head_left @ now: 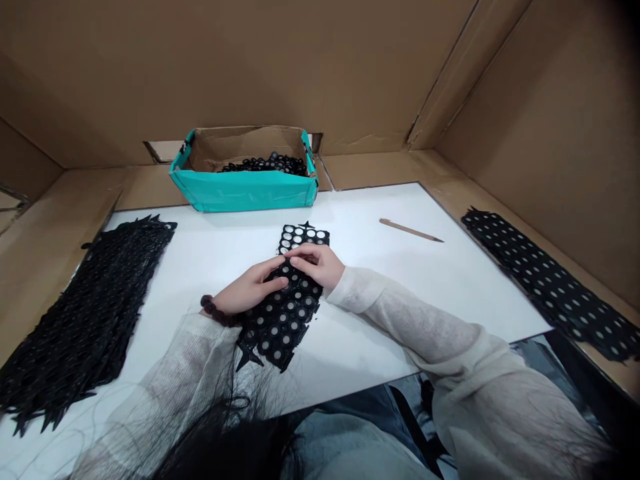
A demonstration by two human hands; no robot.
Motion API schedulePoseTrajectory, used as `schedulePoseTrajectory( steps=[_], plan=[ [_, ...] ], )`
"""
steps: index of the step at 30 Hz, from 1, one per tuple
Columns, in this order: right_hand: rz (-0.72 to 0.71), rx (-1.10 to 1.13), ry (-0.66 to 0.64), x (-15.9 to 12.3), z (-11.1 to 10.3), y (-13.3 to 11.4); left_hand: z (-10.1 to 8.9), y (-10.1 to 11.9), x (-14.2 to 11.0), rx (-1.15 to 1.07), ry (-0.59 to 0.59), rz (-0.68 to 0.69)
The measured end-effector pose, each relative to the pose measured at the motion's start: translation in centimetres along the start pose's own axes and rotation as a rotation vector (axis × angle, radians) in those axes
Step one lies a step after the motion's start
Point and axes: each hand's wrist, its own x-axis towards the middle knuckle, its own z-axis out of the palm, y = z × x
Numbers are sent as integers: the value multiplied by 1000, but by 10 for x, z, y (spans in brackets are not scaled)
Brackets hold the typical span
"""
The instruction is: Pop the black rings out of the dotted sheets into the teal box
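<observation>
A black perforated sheet [283,327] lies on the white board in front of me. Its far holes show white, while the nearer ones have grey round centres with black rims. My left hand [253,285] rests across the sheet's left side, fingers stretched out and thumb apart, touching it. From the right, my right hand [316,264] bends over the sheet's upper part, thumb and fingertips brought together close to the left fingertips. Whatever small piece may be between those right fingertips is hidden.
A teal-edged cardboard box [250,191] at the back contains many small black rings [273,164]. Stacked black sheets [95,300] lie at left; another stack with grey dots [545,273] lies at right. A brown pencil-like stick [411,230] rests on the white board [380,340]. Cardboard walls surround it.
</observation>
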Motion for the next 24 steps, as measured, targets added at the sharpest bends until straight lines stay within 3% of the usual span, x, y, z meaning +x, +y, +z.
schedulePoseTrajectory(
  steps=[6, 10, 11, 13, 16, 18, 20, 24],
  plan=[
    [-237, -164, 123, -3, -5, -7, 0, -1, 0, -48, 13, -9],
    [-397, -516, 409, -5, -47, -8, 1, 2, -1, -103, 31, -54],
    [-357, -657, 476, -6, -61, -7, 1, 3, -1, -110, 36, -64],
    [-126, -926, 533, -10, -90, -1, 3, 5, 0, -125, 59, -95],
    [353, -1217, 382, -16, -120, 8, 4, 6, 0, -179, 164, -170],
    [580, -1309, 250, -18, -130, 12, 3, 5, -1, -227, 252, -229],
    [681, -1351, 197, -17, -135, 15, -1, 3, -5, -254, 283, -276],
    [732, -1390, 194, -13, -146, 19, -15, 3, -13, -56, 169, -313]
  ],
)
